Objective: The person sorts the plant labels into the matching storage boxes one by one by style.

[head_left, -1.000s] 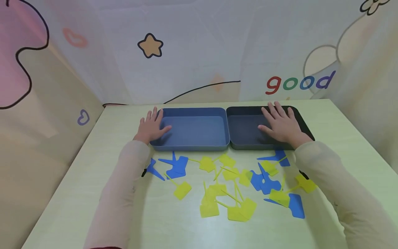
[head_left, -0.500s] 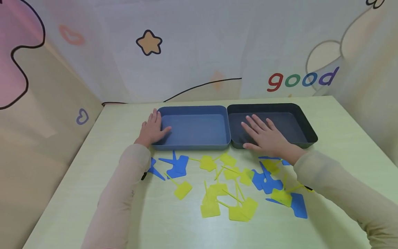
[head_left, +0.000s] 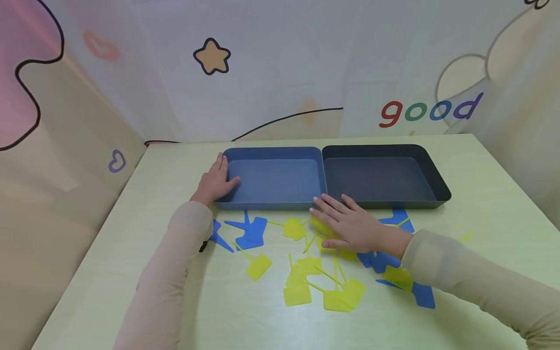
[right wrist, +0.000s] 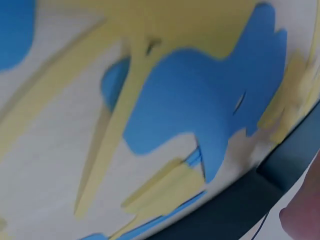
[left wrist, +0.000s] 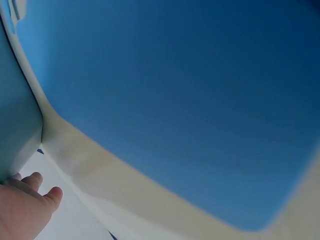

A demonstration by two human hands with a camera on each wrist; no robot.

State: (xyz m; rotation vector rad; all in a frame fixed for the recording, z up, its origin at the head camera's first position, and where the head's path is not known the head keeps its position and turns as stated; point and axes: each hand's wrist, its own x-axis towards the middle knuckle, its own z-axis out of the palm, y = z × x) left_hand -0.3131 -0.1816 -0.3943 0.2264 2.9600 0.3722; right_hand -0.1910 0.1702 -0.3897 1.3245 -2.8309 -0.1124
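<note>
My left hand (head_left: 213, 183) rests at the left edge of a blue-grey tray (head_left: 275, 180), fingers extended along the outside and thumb over the inside. In the left wrist view its fingers show beside the tray wall (left wrist: 15, 110). My right hand (head_left: 352, 226) is spread flat, palm down, just in front of where the two trays meet. It covers part of several yellow plant labels (head_left: 294, 228). Beneath its wrist lie blue labels (head_left: 380, 262), seen close up in the right wrist view as one large blue label (right wrist: 200, 95) among yellow ones (right wrist: 165, 190).
A black tray (head_left: 380, 177) stands against the blue-grey one on its right. Blue labels (head_left: 253, 233) and a single yellow label (head_left: 258, 267) lie near the left hand. More yellow labels overlap (head_left: 337, 300) mid-table. A printed curtain (head_left: 280, 73) hangs behind the table.
My right hand has moved from above the black tray leftward and toward me, over the yellow labels. My left hand stays at the blue-grey tray's edge.
</note>
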